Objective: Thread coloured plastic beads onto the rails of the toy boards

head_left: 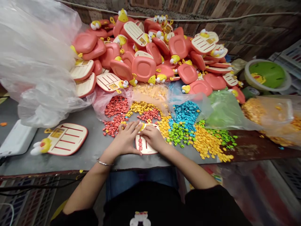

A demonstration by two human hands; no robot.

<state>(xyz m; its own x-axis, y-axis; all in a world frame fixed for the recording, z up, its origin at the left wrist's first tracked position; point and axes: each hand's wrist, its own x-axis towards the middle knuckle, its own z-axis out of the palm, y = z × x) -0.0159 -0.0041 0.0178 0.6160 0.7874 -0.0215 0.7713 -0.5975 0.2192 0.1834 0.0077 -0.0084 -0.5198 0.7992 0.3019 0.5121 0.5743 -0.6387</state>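
Note:
A cream toy board [154,150] with a red edge lies on the table before me, partly covered by both hands. Around its left side is my left hand [125,138], fingers at the top and thumb along the lower edge. Over the upper middle, my right hand [152,137] has its fingertips drawn together at a slot; what they pinch is hidden. Several small red beads [140,144] sit in the leftmost slot. Just beyond the board are loose red beads [148,116], and close to its right, yellow beads [165,124].
Blue beads [187,111], green beads [180,134] and more yellow beads [207,141] spread to the right. A heap of red-backed boards [143,69] stands at the wall. At left are another board [70,139], a white box [16,138] and a plastic bag [37,62].

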